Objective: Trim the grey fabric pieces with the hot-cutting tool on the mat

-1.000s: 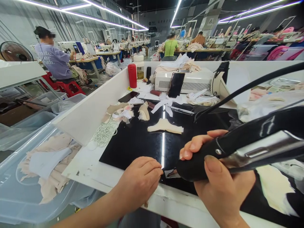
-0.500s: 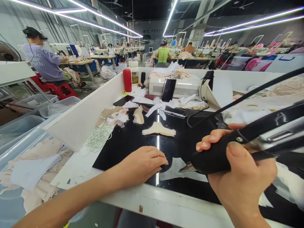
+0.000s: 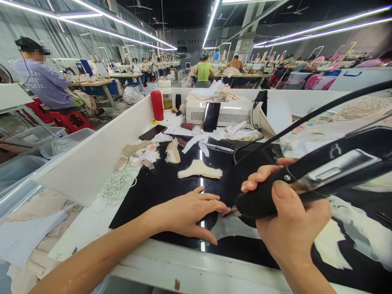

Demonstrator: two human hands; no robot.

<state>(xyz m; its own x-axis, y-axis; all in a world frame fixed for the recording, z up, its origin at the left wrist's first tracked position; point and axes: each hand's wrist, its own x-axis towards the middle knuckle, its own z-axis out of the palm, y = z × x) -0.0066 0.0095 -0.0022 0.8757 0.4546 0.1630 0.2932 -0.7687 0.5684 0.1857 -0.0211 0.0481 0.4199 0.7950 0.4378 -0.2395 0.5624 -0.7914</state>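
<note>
My right hand (image 3: 290,220) is closed round the black handle of a corded hand tool (image 3: 312,175), whose metal tip points down and left at a thin pale piece (image 3: 235,232) lying on the black glossy worktop (image 3: 171,188). My left hand (image 3: 191,212) lies flat on the worktop with fingers spread, fingertips right beside the tool's tip. A beige fabric piece (image 3: 199,169) lies farther back on the black surface.
A white wall (image 3: 101,151) borders the bench on the left, with white elastic loops (image 3: 118,185) and fabric scraps (image 3: 143,155) beside it. A white machine (image 3: 228,110), leaning phone (image 3: 212,116) and red bottle (image 3: 157,105) stand behind. Another person (image 3: 41,81) sits far left.
My left hand went from a loose fist to flat, spread fingers and slid right toward the tool's tip. The tool shifted slightly; the view drifted right.
</note>
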